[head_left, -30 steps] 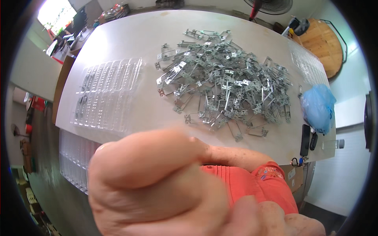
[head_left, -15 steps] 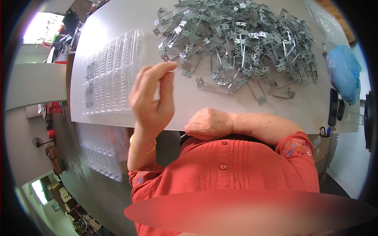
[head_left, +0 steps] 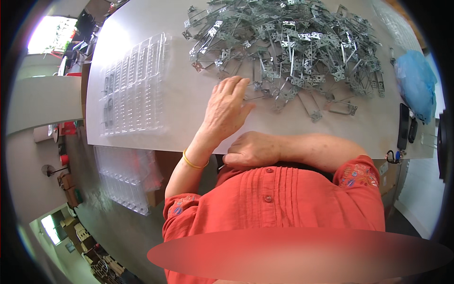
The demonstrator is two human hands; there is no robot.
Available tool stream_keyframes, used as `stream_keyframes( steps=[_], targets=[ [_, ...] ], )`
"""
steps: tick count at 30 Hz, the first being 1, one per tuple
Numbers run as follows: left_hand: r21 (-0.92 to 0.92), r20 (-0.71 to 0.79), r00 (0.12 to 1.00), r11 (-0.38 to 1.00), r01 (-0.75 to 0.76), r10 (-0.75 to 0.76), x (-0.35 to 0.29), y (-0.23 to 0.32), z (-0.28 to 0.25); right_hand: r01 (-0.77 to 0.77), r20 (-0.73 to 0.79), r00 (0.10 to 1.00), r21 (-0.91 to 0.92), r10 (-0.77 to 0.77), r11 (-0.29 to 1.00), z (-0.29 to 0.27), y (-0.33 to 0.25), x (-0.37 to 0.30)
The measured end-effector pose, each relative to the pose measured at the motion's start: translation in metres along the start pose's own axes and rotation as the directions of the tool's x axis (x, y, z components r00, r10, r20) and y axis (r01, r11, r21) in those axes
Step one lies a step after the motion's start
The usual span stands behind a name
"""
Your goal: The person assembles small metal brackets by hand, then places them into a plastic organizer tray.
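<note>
Silver-grey metal brackets (head_left: 293, 49) lie in a broad tangled heap, and the left hand (head_left: 226, 109) reaches to its near left fringe, palm down. Its fingers are nearly straight and side by side, with the thumb standing apart, so the grip is loose. One bracket's end shows just beside the fingertips; whether they touch it is hidden beneath the hand. A yellow bangle (head_left: 189, 163) circles that wrist. The right hand (head_left: 253, 149) rests at the near edge of the table, its fingers curled under and out of sight, so I cannot tell whether it has hold of anything.

Around the hands spreads the pale table (head_left: 184, 104), with a couple of brackets lying loose on the near side of the heap. To the left of the heap sits a clear plastic tray (head_left: 137, 87), with a few brackets along its left side. More clear trays (head_left: 124, 182) stand below the table's near left edge. On the right are a blue plastic bag (head_left: 416, 85) and, nearer, a flat black device (head_left: 403, 125), with a smaller black object (head_left: 413, 130) just beside it. The person wears a red shirt (head_left: 302, 203) with embroidered sleeves.
</note>
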State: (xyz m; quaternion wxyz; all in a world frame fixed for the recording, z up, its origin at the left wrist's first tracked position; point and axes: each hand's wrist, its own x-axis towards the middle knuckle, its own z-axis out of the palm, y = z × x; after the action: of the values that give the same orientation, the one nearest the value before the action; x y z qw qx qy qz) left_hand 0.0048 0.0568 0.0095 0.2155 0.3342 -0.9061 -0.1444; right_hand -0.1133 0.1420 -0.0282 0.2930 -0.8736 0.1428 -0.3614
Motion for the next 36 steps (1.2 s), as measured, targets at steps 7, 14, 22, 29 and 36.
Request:
stream_keyframes(
  steps=[7, 14, 22, 29, 36],
  targets=[
    [0.042, 0.135, 0.990, 0.998, -0.050, 0.044, 0.008, -0.003, 0.003, 0.016, -0.011, 1.000, -0.007, -0.016, 1.000, 0.002, 0.003, -0.002],
    [-0.164, 0.016, 0.998, 0.985, 0.054, -0.053, 0.005, -0.004, -0.011, 0.000, -0.014, 1.000, 0.041, 0.001, 0.999, 0.001, 0.004, -0.004],
    [-0.802, 0.151, 0.850, 0.439, 0.404, -0.505, 0.005, -0.003, -0.009, -0.069, -0.209, 0.972, 0.166, 0.104, 0.984, -0.010, -0.003, 0.002],
    [-0.886, 0.141, 0.869, 0.332, 0.324, -0.474, -0.006, -0.019, -0.002, -0.194, -0.340, 0.899, 0.255, 0.276, 0.947, -0.031, -0.007, 0.010],
    [-0.971, 0.160, 0.952, 0.130, 0.200, -0.262, 0.010, -0.021, -0.011, -0.414, -0.692, 0.660, -0.009, 0.293, 0.910, -0.098, -0.002, 0.019]
  ],
)
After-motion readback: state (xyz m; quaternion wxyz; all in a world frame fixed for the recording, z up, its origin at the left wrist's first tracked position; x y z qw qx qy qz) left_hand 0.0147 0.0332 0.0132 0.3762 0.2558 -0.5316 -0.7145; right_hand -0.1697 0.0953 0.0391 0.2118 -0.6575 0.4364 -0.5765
